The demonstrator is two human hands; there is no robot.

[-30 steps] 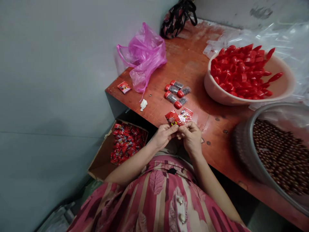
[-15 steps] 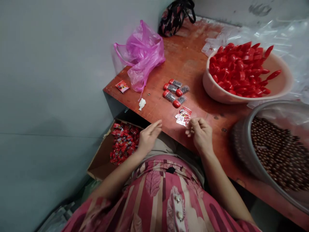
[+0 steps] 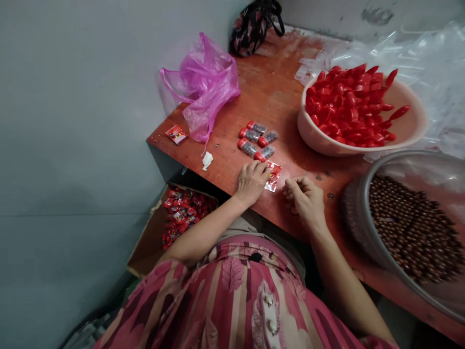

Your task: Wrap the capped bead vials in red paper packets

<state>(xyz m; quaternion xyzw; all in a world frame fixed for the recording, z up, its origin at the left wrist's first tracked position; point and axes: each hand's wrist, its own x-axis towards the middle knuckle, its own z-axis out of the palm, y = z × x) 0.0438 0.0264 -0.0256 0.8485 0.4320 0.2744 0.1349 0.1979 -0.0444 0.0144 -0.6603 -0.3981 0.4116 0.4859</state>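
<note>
My left hand [image 3: 253,182] rests at the table's front part, its fingertips on the left side of a shiny red printed packet [image 3: 273,176]. Just right of the packet is my right hand [image 3: 305,198], its fingers curled together; whatever they may hold is hidden. Several small clear tubes with red caps and dark balls inside [image 3: 250,147] lie behind my left hand. Another red packet [image 3: 176,134] lies near the table's left corner.
On the red table [image 3: 279,104] stand a pink bowl of red caps [image 3: 303,127] and a grey basin of brown balls [image 3: 364,194]. A purple bag [image 3: 207,87], white scrap [image 3: 207,161] and dark floral bag [image 3: 250,30] lie left. Below is a cardboard box of red packets [image 3: 145,242].
My left hand has moved right and forward from the table's edge onto the red packet. My right hand stays beside the packet. The whole view has shifted slightly.
</note>
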